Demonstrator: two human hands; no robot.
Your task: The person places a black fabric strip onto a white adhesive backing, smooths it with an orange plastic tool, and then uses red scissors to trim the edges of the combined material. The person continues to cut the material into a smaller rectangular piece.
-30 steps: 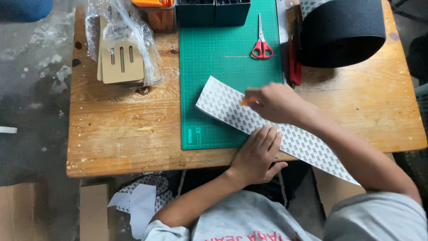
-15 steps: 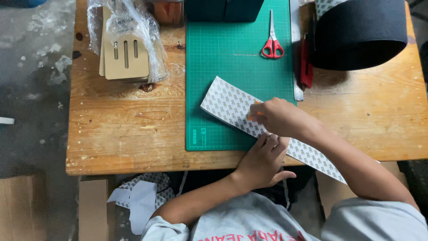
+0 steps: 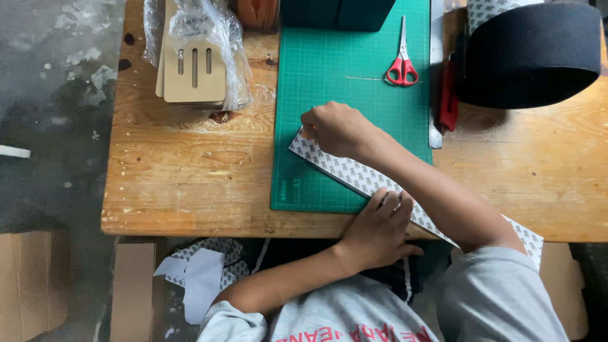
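Sliding up the strip since before, the right hand (image 3: 339, 130) now pinches the far end of the long white patterned paper strip (image 3: 354, 176) on the green cutting mat (image 3: 354, 76), while the left hand (image 3: 379, 231) presses it flat at the tabletop's near edge, so keep it tight and smooth.

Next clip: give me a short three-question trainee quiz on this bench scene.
1. True or false: the right hand rests on the far end of the patterned strip.
2. What lies on the green mat beyond the strip? A) red scissors B) a hammer C) a cup
3. Fill in: the left hand presses the strip near the table's ____ edge.

Key: 1 true; 2 A, the scissors; 3 near.
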